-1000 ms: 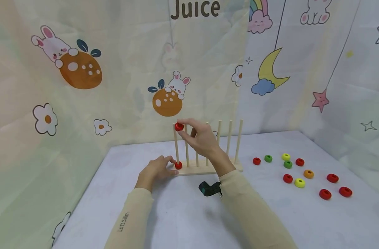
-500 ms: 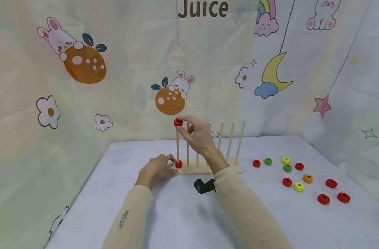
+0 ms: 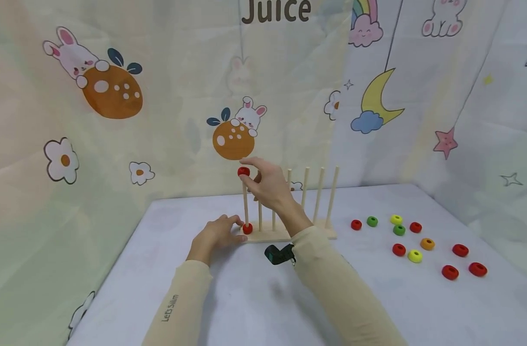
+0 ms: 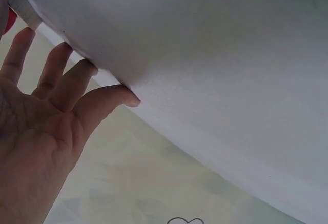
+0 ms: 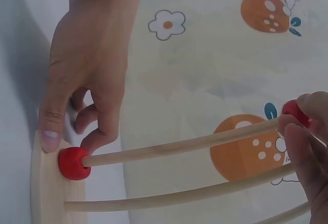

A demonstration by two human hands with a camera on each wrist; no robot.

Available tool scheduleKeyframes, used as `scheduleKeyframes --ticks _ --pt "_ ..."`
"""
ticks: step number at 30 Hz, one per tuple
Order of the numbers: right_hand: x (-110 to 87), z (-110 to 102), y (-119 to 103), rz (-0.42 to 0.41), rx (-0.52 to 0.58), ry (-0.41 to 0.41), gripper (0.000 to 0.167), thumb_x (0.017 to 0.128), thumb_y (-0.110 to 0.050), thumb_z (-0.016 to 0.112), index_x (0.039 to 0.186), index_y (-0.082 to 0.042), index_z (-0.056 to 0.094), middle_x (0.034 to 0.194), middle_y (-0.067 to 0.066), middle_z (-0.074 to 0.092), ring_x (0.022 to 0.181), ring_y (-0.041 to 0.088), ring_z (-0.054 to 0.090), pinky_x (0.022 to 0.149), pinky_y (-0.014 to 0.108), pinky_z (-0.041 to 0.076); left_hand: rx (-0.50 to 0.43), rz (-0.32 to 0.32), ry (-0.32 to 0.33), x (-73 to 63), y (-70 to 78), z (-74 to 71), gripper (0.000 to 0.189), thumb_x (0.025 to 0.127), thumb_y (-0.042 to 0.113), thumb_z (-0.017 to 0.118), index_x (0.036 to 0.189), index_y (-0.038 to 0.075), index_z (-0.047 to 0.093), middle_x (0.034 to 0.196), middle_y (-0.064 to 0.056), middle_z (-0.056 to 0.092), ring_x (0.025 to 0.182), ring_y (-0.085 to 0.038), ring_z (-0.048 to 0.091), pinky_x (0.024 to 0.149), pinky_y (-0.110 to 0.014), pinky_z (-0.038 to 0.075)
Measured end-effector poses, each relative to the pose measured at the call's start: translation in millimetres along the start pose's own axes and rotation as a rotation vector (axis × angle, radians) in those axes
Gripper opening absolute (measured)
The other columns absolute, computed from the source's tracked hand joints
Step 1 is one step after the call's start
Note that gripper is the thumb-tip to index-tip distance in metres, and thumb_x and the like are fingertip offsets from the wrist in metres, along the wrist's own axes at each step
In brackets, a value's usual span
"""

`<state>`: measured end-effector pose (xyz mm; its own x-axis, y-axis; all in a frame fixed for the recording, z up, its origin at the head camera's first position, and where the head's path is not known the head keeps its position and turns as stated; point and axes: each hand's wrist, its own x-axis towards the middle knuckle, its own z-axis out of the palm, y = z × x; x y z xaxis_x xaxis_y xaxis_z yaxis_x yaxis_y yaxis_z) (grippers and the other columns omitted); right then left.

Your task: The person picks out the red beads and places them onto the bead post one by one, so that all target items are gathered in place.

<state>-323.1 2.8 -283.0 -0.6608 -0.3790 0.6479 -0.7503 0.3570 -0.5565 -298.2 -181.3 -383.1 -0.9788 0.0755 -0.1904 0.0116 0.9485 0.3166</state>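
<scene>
A wooden peg rack [image 3: 268,235] with a row of upright pegs stands on the table. My left hand [image 3: 216,233] holds the left end of its base, thumb in front and fingers behind, as the right wrist view shows. One red bead [image 3: 247,228] sits at the bottom of the leftmost peg, beside the left fingers. At the top of that peg is another red bead [image 3: 244,171], pinched by the index finger and thumb of my right hand [image 3: 269,185]. In the right wrist view, the right fingertips [image 5: 297,131] partly cover this upper bead.
Loose beads lie at the right of the table [image 3: 332,307]: several red ones [image 3: 399,249], two green [image 3: 372,221], two yellow [image 3: 415,256] and one orange [image 3: 427,244]. A patterned cloth [image 3: 168,120] hangs behind the table.
The upper red bead was held tilted near the peg's top; now it lies flatter on the peg tip. My right index finger stands a little higher over it. The left hand stayed put.
</scene>
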Motion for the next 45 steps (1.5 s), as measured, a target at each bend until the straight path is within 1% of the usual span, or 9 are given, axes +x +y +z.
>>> scheduleKeyframes --ticks 4,7,12,15,21,28,33,40,45 --pt "-2.1 -3.1 -1.6 -0.016 -0.012 -0.005 0.039 0.097 -0.012 0.072 0.135 -0.01 0.064 0.133 0.005 0.066 0.053 0.012 0.059 0.053 0.023 0.055 -0.004 -0.004 -0.002 -0.2 2.3 -0.6 0.051 0.089 0.049 0.077 0.135 0.033 0.06 0.125 -0.009 0.058 0.116 -0.046 0.057 0.093 -0.068 0.05" --pt "-4.9 -5.6 -2.5 -0.049 -0.008 -0.007 0.038 0.097 -0.01 0.072 0.134 -0.008 0.065 0.136 0.006 0.064 0.056 0.013 0.059 0.054 0.022 0.055 0.002 -0.018 -0.001 -0.5 3.3 -0.4 0.053 0.089 0.049 0.077 0.136 0.033 0.059 0.126 -0.009 0.058 0.117 -0.046 0.056 0.093 -0.068 0.05" --pt "-10.9 -10.6 -3.0 -0.103 0.027 -0.015 0.034 0.096 -0.007 0.072 0.13 -0.007 0.066 0.131 0.006 0.066 0.062 0.014 0.063 0.054 0.023 0.055 0.028 -0.005 0.004 0.0 1.8 0.9 0.053 0.09 0.049 0.076 0.137 0.032 0.058 0.125 -0.008 0.058 0.116 -0.047 0.058 0.093 -0.067 0.051" --pt "-15.7 -14.2 -1.3 -0.136 0.032 -0.018 0.033 0.095 -0.006 0.072 0.127 -0.007 0.067 0.126 0.007 0.067 0.066 0.014 0.064 0.057 0.023 0.056 0.033 0.001 0.007 0.3 0.5 1.0 0.052 0.09 0.049 0.076 0.136 0.032 0.058 0.124 -0.008 0.058 0.115 -0.046 0.059 0.093 -0.065 0.051" --pt "-31.5 -25.2 10.7 -0.186 0.024 -0.041 0.032 0.094 -0.004 0.074 0.124 -0.007 0.068 0.122 0.007 0.066 0.07 0.014 0.067 0.058 0.025 0.057 0.033 0.005 0.012 1.2 2.2 1.6 0.052 0.09 0.048 0.077 0.136 0.031 0.058 0.127 -0.009 0.058 0.116 -0.047 0.059 0.094 -0.065 0.05" --pt "-55.6 -40.0 30.0 -0.17 0.034 -0.087 0.032 0.092 -0.004 0.076 0.122 -0.01 0.069 0.117 0.008 0.067 0.071 0.012 0.066 0.056 0.031 0.056 0.046 0.018 0.013 1.4 1.2 2.0 0.055 0.091 0.047 0.075 0.139 0.027 0.057 0.131 -0.012 0.058 0.119 -0.05 0.058 0.098 -0.066 0.048" --pt "-68.9 -51.4 41.2 -0.137 0.012 -0.099 0.029 0.092 -0.006 0.077 0.12 -0.011 0.07 0.115 0.006 0.069 0.072 0.011 0.066 0.055 0.03 0.055 0.044 0.025 0.015 2.4 1.0 3.3 0.053 0.092 0.046 0.075 0.138 0.027 0.056 0.13 -0.011 0.058 0.117 -0.048 0.058 0.098 -0.064 0.049" --pt "-83.7 -67.7 50.6 -0.129 -0.042 -0.148 0.029 0.091 -0.008 0.078 0.119 -0.01 0.07 0.117 0.002 0.07 0.073 0.011 0.063 0.056 0.028 0.055 0.045 0.032 0.007 0.7 4.1 2.5 0.052 0.092 0.045 0.074 0.138 0.027 0.056 0.13 -0.011 0.057 0.117 -0.048 0.058 0.098 -0.063 0.049" --pt "-96.2 -77.5 61.8 -0.09 -0.02 -0.129 0.027 0.09 -0.007 0.078 0.117 -0.012 0.071 0.118 0.004 0.071 0.071 0.012 0.064 0.053 0.03 0.053 0.054 0.031 0.004 -0.5 1.9 1.0 0.052 0.093 0.046 0.074 0.138 0.028 0.056 0.131 -0.012 0.056 0.116 -0.047 0.058 0.098 -0.063 0.049"
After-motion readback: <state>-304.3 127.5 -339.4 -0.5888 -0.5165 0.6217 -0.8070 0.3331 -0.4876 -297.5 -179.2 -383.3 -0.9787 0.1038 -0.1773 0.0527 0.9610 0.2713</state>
